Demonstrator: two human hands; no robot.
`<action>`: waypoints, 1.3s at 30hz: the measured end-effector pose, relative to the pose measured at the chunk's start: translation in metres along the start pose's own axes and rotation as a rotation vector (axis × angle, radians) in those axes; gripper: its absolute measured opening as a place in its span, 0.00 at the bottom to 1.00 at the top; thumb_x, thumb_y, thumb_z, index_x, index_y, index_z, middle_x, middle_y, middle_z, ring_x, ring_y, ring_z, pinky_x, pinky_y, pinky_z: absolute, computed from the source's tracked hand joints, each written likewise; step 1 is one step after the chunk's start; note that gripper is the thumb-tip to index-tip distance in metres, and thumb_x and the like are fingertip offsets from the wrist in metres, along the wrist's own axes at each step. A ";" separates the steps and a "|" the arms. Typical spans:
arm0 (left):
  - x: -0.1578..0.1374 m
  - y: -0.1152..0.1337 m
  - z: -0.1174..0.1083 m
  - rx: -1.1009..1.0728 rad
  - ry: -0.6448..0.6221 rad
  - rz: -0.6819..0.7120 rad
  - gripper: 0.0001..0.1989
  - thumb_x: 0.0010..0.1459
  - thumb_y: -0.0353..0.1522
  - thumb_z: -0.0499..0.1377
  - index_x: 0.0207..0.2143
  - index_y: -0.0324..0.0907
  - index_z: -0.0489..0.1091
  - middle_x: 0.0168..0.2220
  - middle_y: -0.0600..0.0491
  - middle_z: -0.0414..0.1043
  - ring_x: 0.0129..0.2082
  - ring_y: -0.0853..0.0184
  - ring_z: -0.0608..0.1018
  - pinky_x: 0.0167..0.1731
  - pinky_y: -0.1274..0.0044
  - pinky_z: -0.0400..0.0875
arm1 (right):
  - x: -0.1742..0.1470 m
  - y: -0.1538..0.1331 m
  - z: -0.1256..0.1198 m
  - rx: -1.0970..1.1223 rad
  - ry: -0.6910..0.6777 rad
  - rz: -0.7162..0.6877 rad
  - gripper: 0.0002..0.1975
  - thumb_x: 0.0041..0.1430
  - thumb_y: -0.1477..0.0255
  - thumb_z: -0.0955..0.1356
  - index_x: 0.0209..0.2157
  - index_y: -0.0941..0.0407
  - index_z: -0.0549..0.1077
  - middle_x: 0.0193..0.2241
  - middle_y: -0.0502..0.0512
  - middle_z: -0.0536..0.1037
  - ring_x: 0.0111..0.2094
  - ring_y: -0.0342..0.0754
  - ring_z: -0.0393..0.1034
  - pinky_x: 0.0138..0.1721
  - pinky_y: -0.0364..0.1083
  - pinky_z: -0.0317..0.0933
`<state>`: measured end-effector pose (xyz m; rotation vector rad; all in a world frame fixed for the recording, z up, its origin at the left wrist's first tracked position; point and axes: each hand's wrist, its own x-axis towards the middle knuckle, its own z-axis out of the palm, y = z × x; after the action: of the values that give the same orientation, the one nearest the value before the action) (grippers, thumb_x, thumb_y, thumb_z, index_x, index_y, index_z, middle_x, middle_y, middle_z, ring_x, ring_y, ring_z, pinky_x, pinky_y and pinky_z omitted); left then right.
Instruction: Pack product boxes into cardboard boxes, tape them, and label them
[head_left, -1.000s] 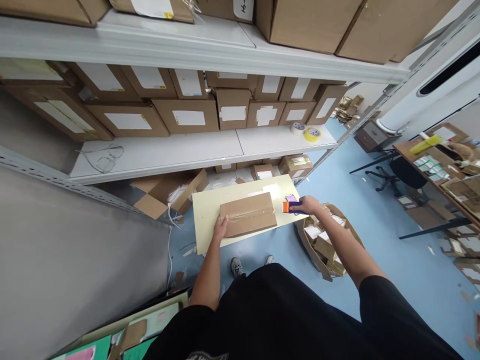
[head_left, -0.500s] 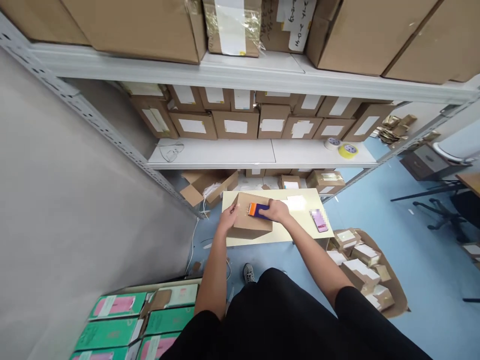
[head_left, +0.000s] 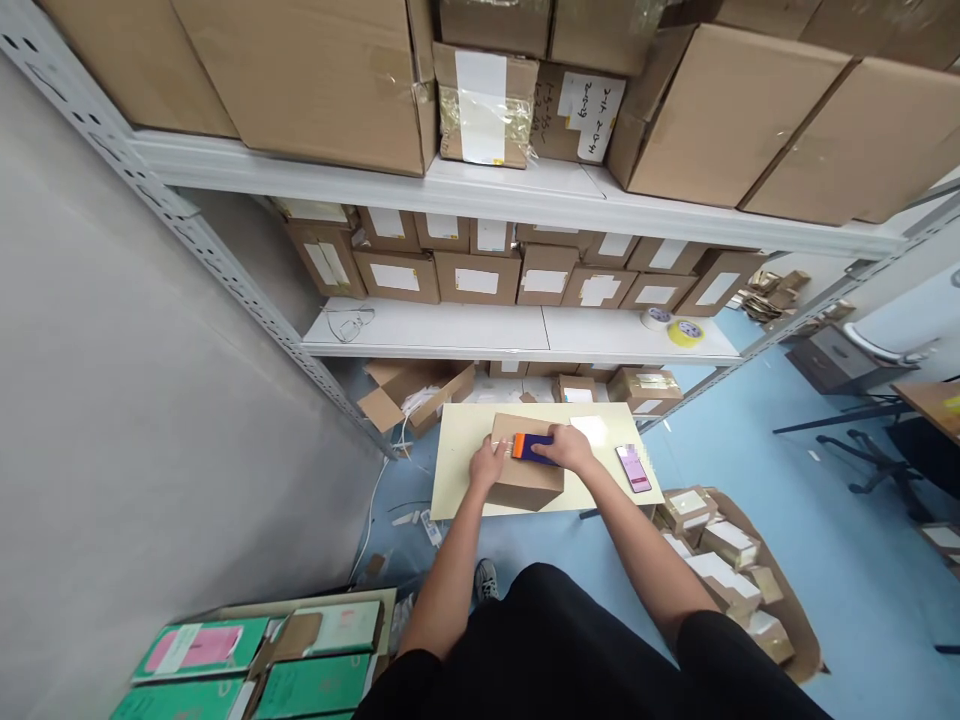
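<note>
A closed brown cardboard box rests on the pale yellow table in front of me. My right hand grips a flat, dark blue item with an orange end over the box top; its exact kind is unclear. Thin pale strands or prongs show between the orange end and my left hand. The fingers of that hand are bent together at the box's left edge, close to the strands. Whatever they pinch is too small to make out.
A phone and a white sheet lie on the table. Tape rolls sit on the boxed shelf behind. A bin of parcels stands right, green boxes lower left, an opened carton beyond.
The view has tilted up a little. The box and both hands have shifted right on the table, and my left fingers have come closer to the orange end of the item.
</note>
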<state>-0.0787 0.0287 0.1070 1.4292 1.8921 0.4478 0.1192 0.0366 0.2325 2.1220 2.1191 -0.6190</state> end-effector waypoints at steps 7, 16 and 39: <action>-0.016 0.046 0.047 0.053 -0.100 0.094 0.30 0.71 0.50 0.46 0.64 0.40 0.64 0.50 0.37 0.80 0.52 0.51 0.81 0.50 0.68 0.69 | -0.021 0.123 -0.011 0.082 -0.041 0.005 0.22 0.57 0.50 0.73 0.39 0.55 0.80 0.38 0.58 0.84 0.39 0.52 0.77 0.35 0.43 0.60; -0.003 0.038 0.050 0.003 -0.133 0.102 0.30 0.69 0.51 0.47 0.63 0.43 0.65 0.52 0.38 0.79 0.53 0.48 0.80 0.50 0.65 0.70 | -0.068 0.241 -0.006 0.066 -0.061 0.263 0.21 0.57 0.51 0.72 0.37 0.56 0.77 0.35 0.60 0.82 0.34 0.52 0.74 0.30 0.44 0.56; 0.055 -0.063 -0.080 -0.015 0.002 -0.097 0.37 0.66 0.58 0.47 0.66 0.44 0.66 0.63 0.42 0.71 0.64 0.49 0.72 0.61 0.64 0.64 | 0.035 -0.047 0.074 0.170 -0.015 -0.072 0.24 0.66 0.48 0.66 0.47 0.54 0.76 0.44 0.60 0.83 0.46 0.54 0.77 0.38 0.43 0.62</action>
<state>-0.1862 0.0707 0.1029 1.3212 1.9464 0.4160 0.0558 0.0471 0.1639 2.1226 2.2159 -0.8488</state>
